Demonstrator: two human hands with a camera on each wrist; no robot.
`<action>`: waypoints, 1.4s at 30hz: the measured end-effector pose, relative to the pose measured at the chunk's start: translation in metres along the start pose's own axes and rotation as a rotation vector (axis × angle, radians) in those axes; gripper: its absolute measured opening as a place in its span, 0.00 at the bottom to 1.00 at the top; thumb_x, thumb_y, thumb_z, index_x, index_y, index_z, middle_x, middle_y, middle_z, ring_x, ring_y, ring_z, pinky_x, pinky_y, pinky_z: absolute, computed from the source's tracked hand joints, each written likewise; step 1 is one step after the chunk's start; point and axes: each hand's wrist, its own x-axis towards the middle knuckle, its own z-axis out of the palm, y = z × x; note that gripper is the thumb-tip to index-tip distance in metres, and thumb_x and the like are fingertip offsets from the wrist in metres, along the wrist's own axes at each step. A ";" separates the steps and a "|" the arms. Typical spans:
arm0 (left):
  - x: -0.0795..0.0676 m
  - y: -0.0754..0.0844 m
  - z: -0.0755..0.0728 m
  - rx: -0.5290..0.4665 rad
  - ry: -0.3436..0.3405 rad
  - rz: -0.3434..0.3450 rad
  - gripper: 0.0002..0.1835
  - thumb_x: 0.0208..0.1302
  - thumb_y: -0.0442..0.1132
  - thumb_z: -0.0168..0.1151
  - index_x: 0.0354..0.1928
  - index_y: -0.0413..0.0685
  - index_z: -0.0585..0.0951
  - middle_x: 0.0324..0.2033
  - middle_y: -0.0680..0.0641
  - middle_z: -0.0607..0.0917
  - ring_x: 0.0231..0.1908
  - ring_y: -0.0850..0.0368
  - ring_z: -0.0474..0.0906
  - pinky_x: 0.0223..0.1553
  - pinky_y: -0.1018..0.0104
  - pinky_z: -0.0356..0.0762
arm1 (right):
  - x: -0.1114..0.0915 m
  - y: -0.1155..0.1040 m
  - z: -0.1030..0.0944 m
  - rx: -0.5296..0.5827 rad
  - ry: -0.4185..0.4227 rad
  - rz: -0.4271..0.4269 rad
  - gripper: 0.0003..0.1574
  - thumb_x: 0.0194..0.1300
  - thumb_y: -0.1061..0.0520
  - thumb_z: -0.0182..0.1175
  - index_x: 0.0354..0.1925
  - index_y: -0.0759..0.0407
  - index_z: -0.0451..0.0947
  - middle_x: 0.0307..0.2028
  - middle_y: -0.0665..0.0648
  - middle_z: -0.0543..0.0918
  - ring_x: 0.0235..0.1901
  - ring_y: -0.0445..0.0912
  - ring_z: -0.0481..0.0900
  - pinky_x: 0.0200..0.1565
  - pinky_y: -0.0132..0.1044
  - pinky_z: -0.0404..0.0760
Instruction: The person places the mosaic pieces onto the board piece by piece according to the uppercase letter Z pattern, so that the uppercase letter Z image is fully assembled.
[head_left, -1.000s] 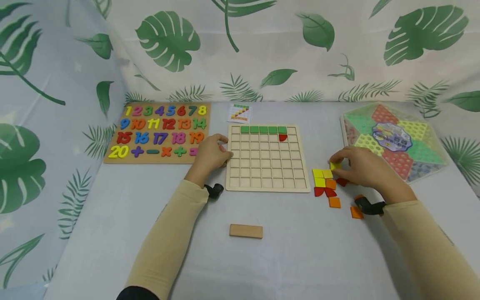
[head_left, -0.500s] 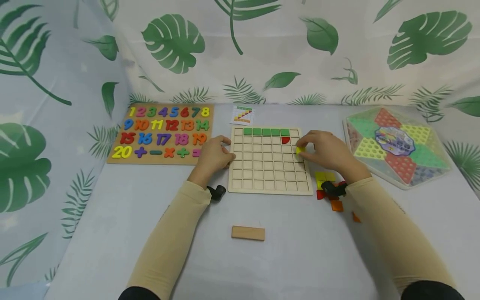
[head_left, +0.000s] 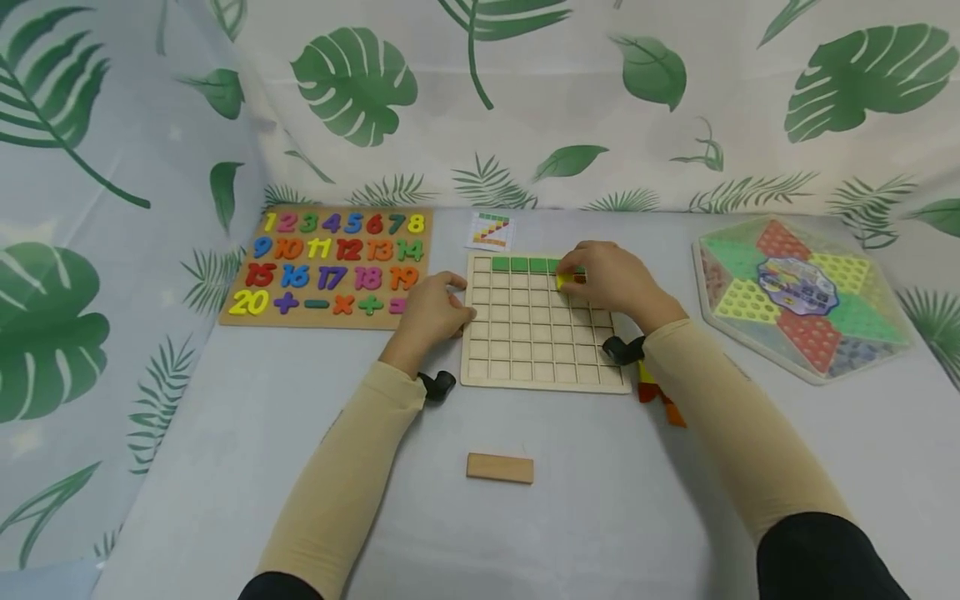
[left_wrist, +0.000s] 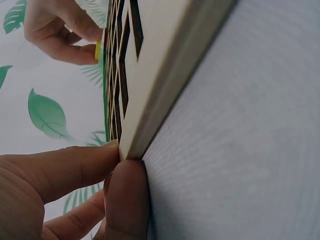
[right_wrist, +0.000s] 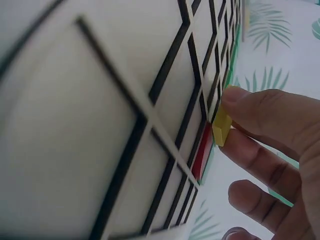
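A pale wooden grid board [head_left: 522, 340] lies on the table with a row of green tiles [head_left: 519, 264] along its far side. Thumb and finger of my left hand [head_left: 427, 318] hold the board's left edge; the left wrist view shows the fingertips [left_wrist: 127, 192] against its rim. Over the board's upper right part, my right hand [head_left: 617, 282] pinches a yellow square tile [right_wrist: 221, 126] between thumb and finger. Close beside that tile in the right wrist view is a red quarter-round tile [right_wrist: 202, 152], set in a cell. The yellow tile is tilted.
Loose red and orange tiles [head_left: 675, 414] lie right of the board, partly behind my right forearm. A small pattern card [head_left: 491, 231] is behind the board. A number board [head_left: 326, 265] stands left, a hexagonal game box [head_left: 798, 296] right, a wooden block [head_left: 500, 468] in front.
My right hand has picked up the yellow tile from the loose pieces and carried it left to the board, beside the red tile. My left hand keeps its place at the board's edge.
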 end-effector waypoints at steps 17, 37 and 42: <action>0.001 -0.003 -0.001 0.018 -0.006 0.045 0.25 0.64 0.37 0.71 0.63 0.45 0.78 0.32 0.46 0.87 0.18 0.60 0.80 0.24 0.70 0.75 | 0.011 -0.003 0.004 0.002 -0.019 -0.025 0.20 0.67 0.54 0.70 0.56 0.56 0.87 0.57 0.61 0.85 0.61 0.61 0.78 0.62 0.59 0.78; 0.002 -0.002 0.000 0.004 -0.012 0.014 0.27 0.64 0.37 0.72 0.64 0.45 0.78 0.35 0.44 0.86 0.21 0.59 0.80 0.25 0.69 0.77 | -0.031 0.013 -0.005 0.078 -0.005 -0.035 0.14 0.70 0.55 0.68 0.52 0.55 0.89 0.52 0.59 0.86 0.53 0.56 0.81 0.59 0.58 0.78; 0.001 -0.002 -0.001 0.012 -0.012 0.021 0.27 0.65 0.37 0.71 0.65 0.45 0.77 0.36 0.44 0.87 0.21 0.59 0.81 0.26 0.69 0.77 | -0.064 0.022 -0.008 0.062 -0.019 0.008 0.15 0.70 0.54 0.67 0.53 0.54 0.88 0.51 0.58 0.87 0.50 0.54 0.81 0.56 0.56 0.80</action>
